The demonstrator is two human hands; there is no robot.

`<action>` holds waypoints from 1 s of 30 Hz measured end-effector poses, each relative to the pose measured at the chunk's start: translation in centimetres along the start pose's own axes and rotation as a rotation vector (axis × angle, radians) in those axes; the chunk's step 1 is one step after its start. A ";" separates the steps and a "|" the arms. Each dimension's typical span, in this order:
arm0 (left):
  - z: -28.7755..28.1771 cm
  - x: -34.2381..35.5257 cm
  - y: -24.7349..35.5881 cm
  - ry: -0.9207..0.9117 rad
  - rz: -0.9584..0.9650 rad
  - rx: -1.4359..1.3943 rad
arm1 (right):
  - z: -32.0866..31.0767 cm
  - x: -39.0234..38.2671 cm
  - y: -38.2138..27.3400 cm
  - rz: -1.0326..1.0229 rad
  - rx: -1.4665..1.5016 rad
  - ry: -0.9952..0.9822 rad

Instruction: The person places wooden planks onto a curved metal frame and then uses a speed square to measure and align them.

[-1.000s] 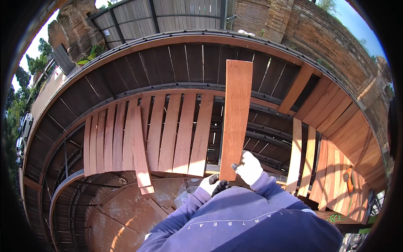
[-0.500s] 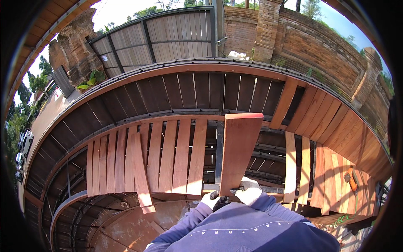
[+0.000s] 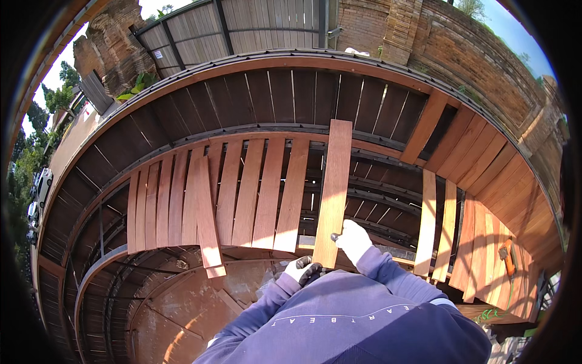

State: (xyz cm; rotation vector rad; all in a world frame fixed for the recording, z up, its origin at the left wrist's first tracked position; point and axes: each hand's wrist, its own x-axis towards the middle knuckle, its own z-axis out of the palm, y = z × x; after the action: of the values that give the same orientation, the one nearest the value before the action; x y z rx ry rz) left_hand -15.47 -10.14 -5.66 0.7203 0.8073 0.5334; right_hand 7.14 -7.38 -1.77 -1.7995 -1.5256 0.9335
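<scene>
A reddish-brown wooden plank (image 3: 335,188) lies lengthwise in front of me, its far end over the curved rail and its near end close to my chest. My right hand (image 3: 353,239), in a pale glove with dark fingertips, is closed on the plank's right edge. Lower down, my left hand (image 3: 300,270), gloved the same way, is closed at the near left corner; its fingertips are partly hidden. To the left runs a row of similar boards (image 3: 260,191) with narrow gaps, and one loose board (image 3: 207,212) lies slanted across them.
Right of the plank, dark metal framing (image 3: 388,209) shows through an open gap, then two separate boards (image 3: 426,221). An orange power tool (image 3: 507,256) rests on the boards at right. A slatted gate (image 3: 267,27) and a brick wall (image 3: 473,48) stand beyond the curved bench back.
The plank has tipped down from raised to lying flatter over the frame. My right hand has slid forward along its right edge, while my left remains at the near end.
</scene>
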 end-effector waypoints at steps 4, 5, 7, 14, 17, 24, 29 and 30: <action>0.2 -1.2 0.3 -0.031 0.030 -0.224 | 0.5 0.5 -2.4 0.100 0.012 -0.017; 0.0 -1.3 0.3 -0.052 0.050 -0.248 | 1.2 1.2 -0.8 0.170 0.178 -0.073; -0.1 -1.3 0.4 -0.096 0.087 -0.319 | 1.4 2.0 -0.6 0.144 0.197 -0.101; 0.4 -1.3 1.7 -0.071 0.059 -0.429 | 1.6 4.4 -2.5 0.460 0.628 -0.221; 0.6 -0.8 1.9 0.040 -0.011 -0.399 | 1.1 4.1 -4.5 0.539 0.778 -0.207; 0.0 0.4 0.4 0.035 0.065 -0.414 | 1.4 5.2 -4.4 0.577 0.751 -0.194; -0.6 0.8 -0.5 0.090 0.091 -0.344 | 1.4 5.3 -5.6 0.426 0.284 -0.139; -1.7 1.5 -1.8 0.028 0.084 -0.365 | 0.8 4.4 -7.0 0.398 0.177 -0.111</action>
State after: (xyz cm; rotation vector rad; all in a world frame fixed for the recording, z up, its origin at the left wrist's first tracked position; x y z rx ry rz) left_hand -15.66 -9.69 -8.54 0.4120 0.6827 0.7453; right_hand 2.88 -1.87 2.81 -1.9828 -1.1215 1.3313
